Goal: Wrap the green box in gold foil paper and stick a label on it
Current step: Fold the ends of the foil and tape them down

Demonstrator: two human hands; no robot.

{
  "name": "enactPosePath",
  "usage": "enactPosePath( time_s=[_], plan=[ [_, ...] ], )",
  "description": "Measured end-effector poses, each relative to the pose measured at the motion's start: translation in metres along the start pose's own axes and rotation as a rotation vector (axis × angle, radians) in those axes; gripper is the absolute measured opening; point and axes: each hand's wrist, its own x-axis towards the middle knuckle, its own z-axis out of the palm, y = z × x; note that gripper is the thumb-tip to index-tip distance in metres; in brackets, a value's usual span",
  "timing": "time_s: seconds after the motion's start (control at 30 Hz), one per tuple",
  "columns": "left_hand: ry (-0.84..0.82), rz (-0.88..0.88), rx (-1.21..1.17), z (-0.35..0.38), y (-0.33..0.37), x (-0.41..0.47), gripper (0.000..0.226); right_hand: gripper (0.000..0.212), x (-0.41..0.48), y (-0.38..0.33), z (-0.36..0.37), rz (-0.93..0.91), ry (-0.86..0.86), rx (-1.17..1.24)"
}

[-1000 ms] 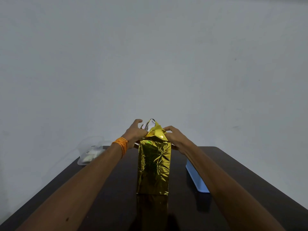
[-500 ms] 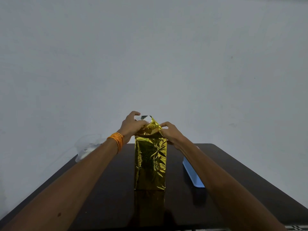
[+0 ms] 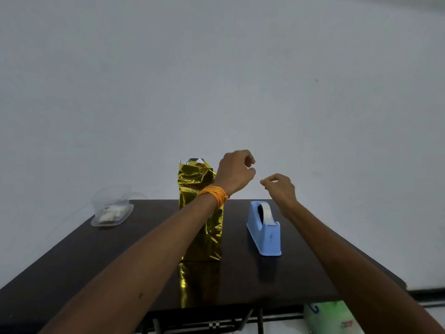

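Standing upright on the dark glossy surface (image 3: 96, 256), the tall box wrapped in crinkled gold foil (image 3: 203, 239) has a light blue tape dispenser (image 3: 265, 233) just to its right and a clear plastic container (image 3: 112, 208) well off to its left. The left hand (image 3: 234, 173) hovers beside the box's top, its grip curled in on nothing visible. The right hand (image 3: 280, 188) hangs above the dispenser, grip pressed thumb to forefinger; whether it pinches anything I cannot tell.

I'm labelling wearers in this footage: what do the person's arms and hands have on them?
Both forearms are bare, no sleeves in view. A band of wound orange thread circles the left wrist. Neither left hand nor right hand shows rings.
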Motion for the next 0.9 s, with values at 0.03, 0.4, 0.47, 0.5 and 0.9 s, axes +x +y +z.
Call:
enactPosePath(
  time_s=[0.03,0.4,0.47,0.5,0.9],
  plan=[
    [-0.046,-0.028,-0.001,0.010,-0.002,-0.003,0.021,0.014,0.000,0.010,-0.008,0.025,0.008,-0.015],
    [-0.568,-0.387,-0.036,0.114,-0.039,-0.053,0.026,0.026,-0.017,0.087,-0.029,0.395,-0.244,-0.055],
    [-0.594,-0.398,-0.057,0.126,-0.046,-0.059,0.033,0.029,-0.018,0.091,-0.023,0.438,-0.248,0.063],
    [-0.586,-0.399,-0.065,0.131,-0.049,-0.060,0.035,0.031,-0.016,0.094,-0.020,0.450,-0.234,0.102],
    [-0.484,-0.395,-0.071,0.142,-0.055,-0.065,0.046,0.021,0.007,0.089,-0.003,0.460,-0.131,0.036]
  ],
)
